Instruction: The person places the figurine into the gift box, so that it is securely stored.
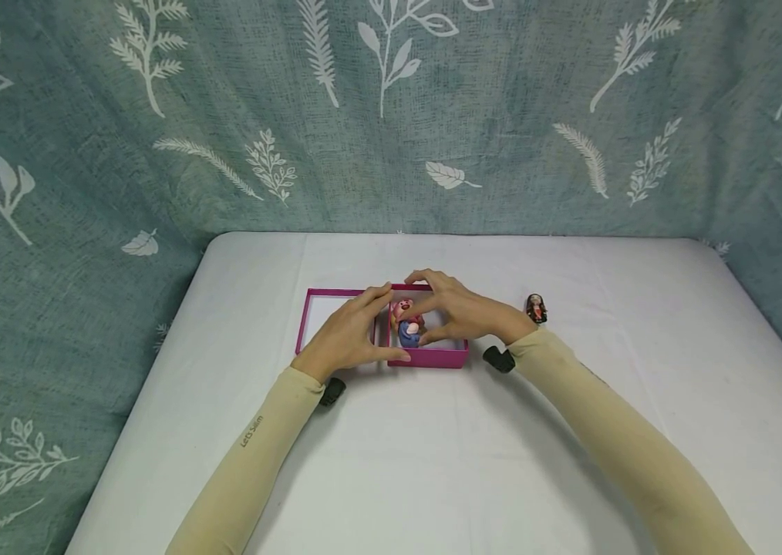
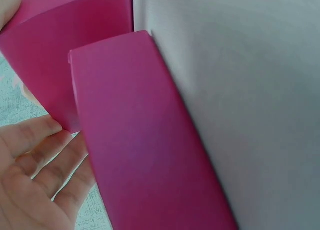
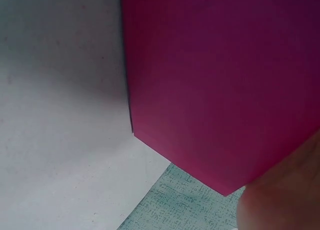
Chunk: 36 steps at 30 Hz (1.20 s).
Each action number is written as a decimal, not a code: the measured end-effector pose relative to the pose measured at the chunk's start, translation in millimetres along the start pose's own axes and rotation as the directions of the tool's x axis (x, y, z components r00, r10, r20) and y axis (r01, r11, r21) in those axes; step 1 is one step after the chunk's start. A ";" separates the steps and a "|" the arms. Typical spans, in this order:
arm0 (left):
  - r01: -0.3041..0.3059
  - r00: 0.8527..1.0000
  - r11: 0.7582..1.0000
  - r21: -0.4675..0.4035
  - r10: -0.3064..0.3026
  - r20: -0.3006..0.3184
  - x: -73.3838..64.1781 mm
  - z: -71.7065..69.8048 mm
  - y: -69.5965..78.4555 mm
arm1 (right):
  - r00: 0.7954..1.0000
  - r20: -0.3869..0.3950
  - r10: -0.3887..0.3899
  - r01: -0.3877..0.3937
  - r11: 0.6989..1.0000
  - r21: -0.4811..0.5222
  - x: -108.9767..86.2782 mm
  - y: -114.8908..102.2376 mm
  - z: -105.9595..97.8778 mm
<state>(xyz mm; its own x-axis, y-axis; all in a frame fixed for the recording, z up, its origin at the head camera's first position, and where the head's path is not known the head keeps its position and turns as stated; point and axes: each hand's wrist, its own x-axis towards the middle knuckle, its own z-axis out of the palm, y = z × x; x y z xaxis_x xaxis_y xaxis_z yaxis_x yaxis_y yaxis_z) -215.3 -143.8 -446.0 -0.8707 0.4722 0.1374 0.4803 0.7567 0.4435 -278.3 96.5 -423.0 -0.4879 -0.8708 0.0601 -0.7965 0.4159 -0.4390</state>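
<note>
A magenta box (image 1: 433, 358) with low walls stands on the white-covered table. My left hand (image 1: 344, 333) grips its left end, with the thumb at the front wall and the fingers at the back corner. In the left wrist view, fingertips (image 2: 52, 124) touch the corner of the box. My right hand (image 1: 463, 308) reaches over the box from the right. Its thumb and index finger pinch a small blue figurine (image 1: 408, 336) inside. A pink-haired figurine (image 1: 401, 308) lies just behind that one, partly covered by the index finger.
A magenta-rimmed lid (image 1: 301, 320) with a white inside lies left of the box, partly behind my left hand. A dark-haired figurine (image 1: 536, 308) lies on the table (image 1: 433, 462) beyond my right wrist. A green leaf-print curtain (image 1: 363, 154) hangs behind the table.
</note>
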 end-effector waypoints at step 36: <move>0.004 1.000 1.000 0.002 -0.004 0.000 0.1 0.4 -0.4 | 0.999 0.037 -0.015 0.016 0.999 -0.050 10.2 -1.3 1.7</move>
<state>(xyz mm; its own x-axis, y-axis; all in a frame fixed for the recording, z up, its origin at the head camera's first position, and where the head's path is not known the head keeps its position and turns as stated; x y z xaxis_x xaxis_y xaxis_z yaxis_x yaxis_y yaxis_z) -215.5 -143.9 -446.5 -0.8727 0.4691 0.1354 0.4768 0.7594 0.4426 -281.7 86.7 -423.4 -0.4626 -0.8859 0.0331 -0.8212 0.4141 -0.3925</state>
